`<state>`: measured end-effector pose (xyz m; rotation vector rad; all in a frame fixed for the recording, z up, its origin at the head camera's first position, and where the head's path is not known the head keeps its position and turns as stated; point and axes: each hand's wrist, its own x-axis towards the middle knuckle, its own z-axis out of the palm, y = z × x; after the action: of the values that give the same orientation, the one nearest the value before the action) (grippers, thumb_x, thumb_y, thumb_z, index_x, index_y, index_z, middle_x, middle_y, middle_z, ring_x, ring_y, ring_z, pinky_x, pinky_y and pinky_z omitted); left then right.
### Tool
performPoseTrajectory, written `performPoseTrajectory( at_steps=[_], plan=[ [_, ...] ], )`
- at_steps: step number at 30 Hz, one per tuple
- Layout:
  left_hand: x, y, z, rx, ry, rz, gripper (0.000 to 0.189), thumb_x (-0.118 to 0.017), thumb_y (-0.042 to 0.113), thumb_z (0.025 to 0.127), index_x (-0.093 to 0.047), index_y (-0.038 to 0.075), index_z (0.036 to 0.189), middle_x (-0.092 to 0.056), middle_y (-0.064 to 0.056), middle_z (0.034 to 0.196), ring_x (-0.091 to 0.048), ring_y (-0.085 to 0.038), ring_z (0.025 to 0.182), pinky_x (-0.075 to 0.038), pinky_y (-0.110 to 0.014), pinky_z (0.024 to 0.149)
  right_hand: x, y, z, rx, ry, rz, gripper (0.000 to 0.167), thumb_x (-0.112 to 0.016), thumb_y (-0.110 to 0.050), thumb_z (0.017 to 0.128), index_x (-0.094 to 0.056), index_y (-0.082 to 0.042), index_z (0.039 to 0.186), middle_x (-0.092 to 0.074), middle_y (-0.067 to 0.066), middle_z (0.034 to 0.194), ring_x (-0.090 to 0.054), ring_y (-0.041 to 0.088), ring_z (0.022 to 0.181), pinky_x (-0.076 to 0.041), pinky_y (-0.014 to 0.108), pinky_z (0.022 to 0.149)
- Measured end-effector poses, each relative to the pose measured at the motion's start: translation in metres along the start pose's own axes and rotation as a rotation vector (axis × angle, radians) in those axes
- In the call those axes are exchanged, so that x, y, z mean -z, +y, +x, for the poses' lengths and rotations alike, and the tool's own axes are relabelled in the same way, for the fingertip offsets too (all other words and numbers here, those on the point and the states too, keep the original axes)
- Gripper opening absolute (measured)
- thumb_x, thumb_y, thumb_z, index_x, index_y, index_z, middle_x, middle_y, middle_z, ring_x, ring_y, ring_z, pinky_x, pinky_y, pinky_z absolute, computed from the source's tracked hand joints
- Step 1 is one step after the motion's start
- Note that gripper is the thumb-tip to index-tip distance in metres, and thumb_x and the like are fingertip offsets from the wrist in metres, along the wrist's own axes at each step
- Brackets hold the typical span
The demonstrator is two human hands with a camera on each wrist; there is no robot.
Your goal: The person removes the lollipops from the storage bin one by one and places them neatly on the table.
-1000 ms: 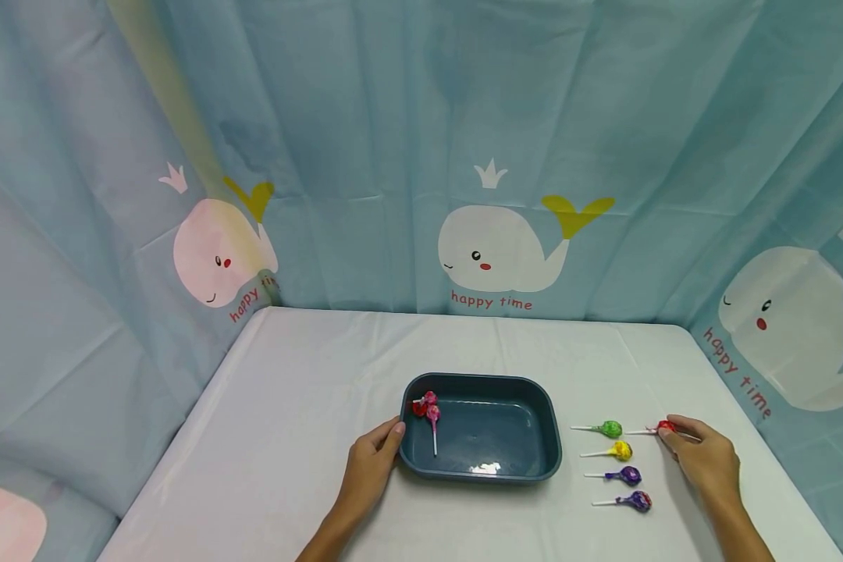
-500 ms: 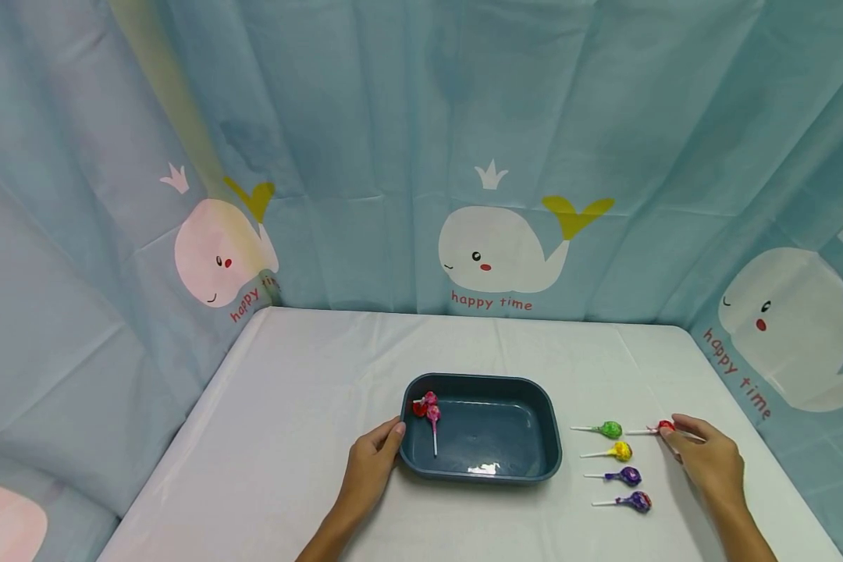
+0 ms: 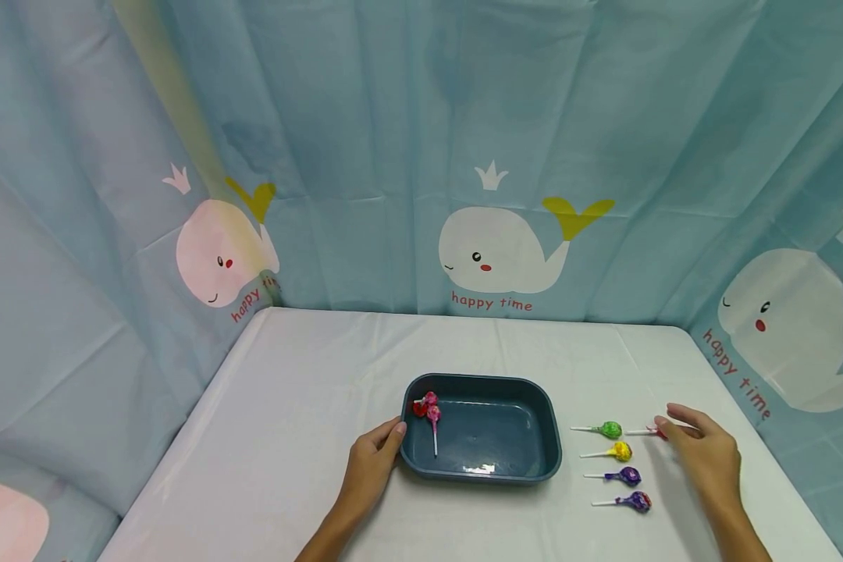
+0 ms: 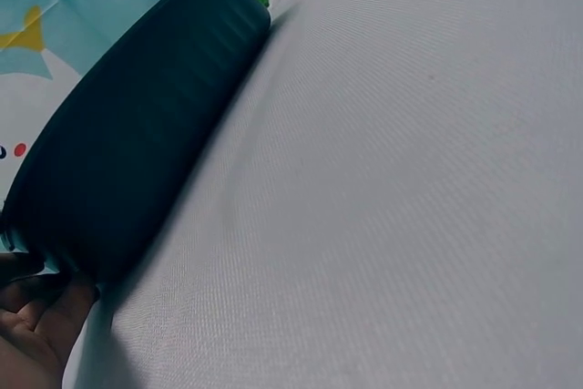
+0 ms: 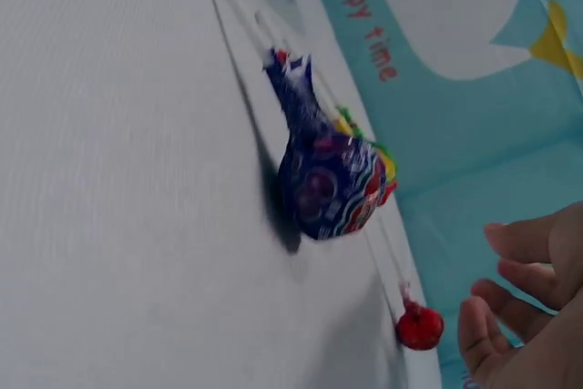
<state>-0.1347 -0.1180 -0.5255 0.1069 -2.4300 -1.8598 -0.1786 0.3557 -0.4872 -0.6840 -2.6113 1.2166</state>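
My left hand [image 3: 370,467] grips the left end of a dark blue plastic tray [image 3: 488,437], thumb at the rim. Inside the tray, pink lollipops [image 3: 433,414] and a red one lie at the left end. My right hand [image 3: 706,457] hovers at the red lollipop [image 5: 419,327] on the table, its fingers spread and holding nothing; in the head view it partly covers the candy. Left of that hand are a green lollipop [image 3: 610,429], a yellow lollipop [image 3: 621,451] and two purple lollipops, one [image 3: 629,476] above the other [image 3: 638,502], sticks pointing left.
A white cloth covers the table [image 3: 309,375]. Behind it and along both sides hangs a blue curtain [image 3: 365,156] printed with whales. The tray's raised wall [image 4: 137,125] stands on the cloth, left of the lollipop column.
My right hand's fingers have lifted and spread away from the red lollipop, which stays in place. The left hand and the tray have not moved.
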Motion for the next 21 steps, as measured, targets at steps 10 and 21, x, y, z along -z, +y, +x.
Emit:
performPoseTrajectory(
  at_steps=[10, 21],
  plan=[
    [0.002, -0.001, 0.000, 0.021, -0.020, -0.038, 0.049, -0.059, 0.032, 0.111, -0.064, -0.005, 0.142, -0.070, -0.018, 0.138, -0.069, -0.024, 0.121, -0.060, -0.023, 0.092, -0.015, -0.022, -0.020, 0.087, -0.092, 0.071, 0.051, -0.065, -0.035, 0.107, -0.060, -0.004, 0.148, -0.064, 0.021, 0.146, -0.065, -0.008, 0.082, -0.048, 0.002, 0.070],
    [0.002, -0.001, 0.000, 0.028, -0.024, -0.036, 0.052, -0.059, 0.035, 0.111, -0.062, -0.005, 0.143, -0.067, -0.019, 0.142, -0.066, -0.026, 0.128, -0.060, -0.029, 0.097, -0.030, -0.037, -0.034, 0.210, -0.170, 0.105, 0.056, -0.070, -0.041, 0.104, -0.060, -0.006, 0.147, -0.066, 0.019, 0.143, -0.052, -0.023, 0.091, -0.044, -0.003, 0.078]
  ],
)
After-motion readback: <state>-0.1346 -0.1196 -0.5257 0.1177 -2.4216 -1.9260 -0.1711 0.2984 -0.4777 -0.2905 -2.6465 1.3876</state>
